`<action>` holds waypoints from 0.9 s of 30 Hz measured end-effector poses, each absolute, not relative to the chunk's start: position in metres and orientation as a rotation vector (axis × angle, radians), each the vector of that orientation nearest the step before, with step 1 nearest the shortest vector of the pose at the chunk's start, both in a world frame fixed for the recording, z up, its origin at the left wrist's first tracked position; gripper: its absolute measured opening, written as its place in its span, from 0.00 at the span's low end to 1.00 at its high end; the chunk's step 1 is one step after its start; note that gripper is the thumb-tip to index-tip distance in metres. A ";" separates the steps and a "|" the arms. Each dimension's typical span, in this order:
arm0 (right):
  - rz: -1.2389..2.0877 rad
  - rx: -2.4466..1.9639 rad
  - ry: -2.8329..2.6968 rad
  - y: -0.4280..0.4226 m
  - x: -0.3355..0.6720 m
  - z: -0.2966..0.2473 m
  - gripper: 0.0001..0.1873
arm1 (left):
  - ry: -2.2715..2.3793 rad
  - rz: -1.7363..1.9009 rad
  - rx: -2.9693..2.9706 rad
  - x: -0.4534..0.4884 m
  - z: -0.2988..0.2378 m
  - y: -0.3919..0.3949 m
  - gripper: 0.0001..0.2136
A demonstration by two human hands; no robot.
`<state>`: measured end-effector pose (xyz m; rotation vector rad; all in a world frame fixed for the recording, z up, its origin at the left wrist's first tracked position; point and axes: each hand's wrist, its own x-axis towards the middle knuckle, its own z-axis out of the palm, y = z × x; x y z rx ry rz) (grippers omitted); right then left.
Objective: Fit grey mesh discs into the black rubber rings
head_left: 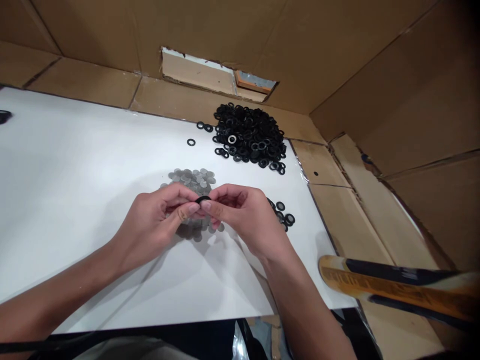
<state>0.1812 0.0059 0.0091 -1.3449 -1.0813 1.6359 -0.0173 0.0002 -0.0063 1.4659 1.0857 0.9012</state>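
Black washer (203,199) pinched betw. L hand (150,225), R hand (243,220).

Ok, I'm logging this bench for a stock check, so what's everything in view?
heap of black rings: many, black, far side of the board
silver ring: one, silver, on that heap
loose black ring: one, black, left of the heap
small cluster of black rings: several, black, beside the right hand
grey discs: many, grey, beneath the hands
held ring: one, black, between both hands
white board: one, white, under these
cardboard walls: several, brown, around the board
striped object: one, yellow and black, lower right
left hand: one, pinching the held ring
right hand: one, pinching the held ring
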 end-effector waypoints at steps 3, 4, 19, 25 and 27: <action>1.635 -1.357 -1.112 0.005 0.179 0.010 0.14 | 1.115 0.866 1.521 -0.018 -0.005 0.000 0.08; 1.640 -1.346 -1.122 0.004 0.178 0.011 0.14 | 1.107 0.852 1.526 -0.019 -0.004 0.000 0.08; 1.507 -1.283 -1.142 -0.002 0.168 0.016 0.14 | 1.000 0.889 1.237 -0.012 0.003 -0.002 0.09; 1.475 -1.340 -1.147 -0.004 0.164 0.019 0.14 | 1.048 0.884 1.277 -0.010 0.005 -0.003 0.07; 1.457 -1.352 -1.128 -0.004 0.164 0.019 0.15 | 1.076 0.885 1.307 -0.012 0.004 -0.003 0.07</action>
